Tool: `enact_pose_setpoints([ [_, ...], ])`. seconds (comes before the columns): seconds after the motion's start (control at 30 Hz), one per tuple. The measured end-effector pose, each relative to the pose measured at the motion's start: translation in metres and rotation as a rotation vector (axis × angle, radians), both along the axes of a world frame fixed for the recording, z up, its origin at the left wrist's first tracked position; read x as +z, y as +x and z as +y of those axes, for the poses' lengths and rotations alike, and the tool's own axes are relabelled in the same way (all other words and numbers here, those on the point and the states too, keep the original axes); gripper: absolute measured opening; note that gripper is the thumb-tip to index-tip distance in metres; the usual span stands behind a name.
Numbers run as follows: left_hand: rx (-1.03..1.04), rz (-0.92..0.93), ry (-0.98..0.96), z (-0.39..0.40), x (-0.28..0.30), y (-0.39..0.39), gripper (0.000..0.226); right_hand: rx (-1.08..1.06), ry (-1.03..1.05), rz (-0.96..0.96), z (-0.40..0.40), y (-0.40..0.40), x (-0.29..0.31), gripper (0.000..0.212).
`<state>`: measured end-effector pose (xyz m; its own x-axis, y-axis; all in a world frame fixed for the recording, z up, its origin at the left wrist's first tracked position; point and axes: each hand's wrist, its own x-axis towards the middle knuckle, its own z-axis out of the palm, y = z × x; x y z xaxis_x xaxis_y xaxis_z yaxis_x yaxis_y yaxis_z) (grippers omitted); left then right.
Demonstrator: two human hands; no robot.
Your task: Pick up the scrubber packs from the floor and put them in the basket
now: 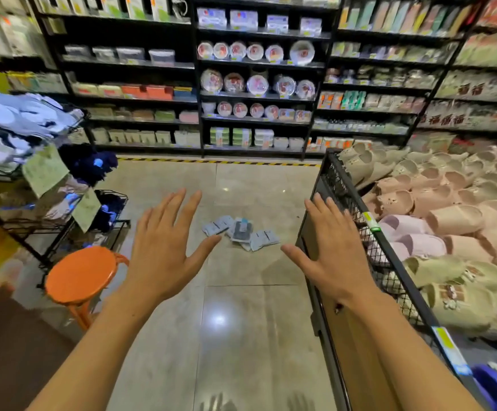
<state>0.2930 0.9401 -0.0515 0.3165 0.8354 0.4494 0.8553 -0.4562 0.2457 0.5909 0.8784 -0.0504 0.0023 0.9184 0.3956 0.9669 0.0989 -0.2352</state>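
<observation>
Several scrubber packs, pale blue-white with one dark grey pack in the middle, lie in a small heap on the tiled floor ahead of me. My left hand is held out flat with fingers spread, palm down, just left of the heap in the view and holding nothing. My right hand is stretched out the same way to the right of the heap, empty, in front of the black wire edge of a bin. No hand touches the packs. Which container is the basket I cannot tell.
An orange stool stands at the left near a black wire rack of clothing. A black wire bin full of pink and beige slippers fills the right side. Shelves of plates and boxes line the back.
</observation>
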Motion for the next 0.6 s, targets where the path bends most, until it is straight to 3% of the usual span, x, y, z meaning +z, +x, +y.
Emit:
enact_pose_setpoints([
  [0.23, -0.029, -0.001, -0.018, 0.134, -0.005, 0.035, 0.08, -0.019, -0.011, 0.005, 0.121, 0.029, 0.008, 0.095],
  [0.6, -0.017, 0.01, -0.091, 0.318, -0.032, 0.111, 0.079, 0.006, -0.073, 0.072, 0.313, 0.114, -0.032, 0.094],
])
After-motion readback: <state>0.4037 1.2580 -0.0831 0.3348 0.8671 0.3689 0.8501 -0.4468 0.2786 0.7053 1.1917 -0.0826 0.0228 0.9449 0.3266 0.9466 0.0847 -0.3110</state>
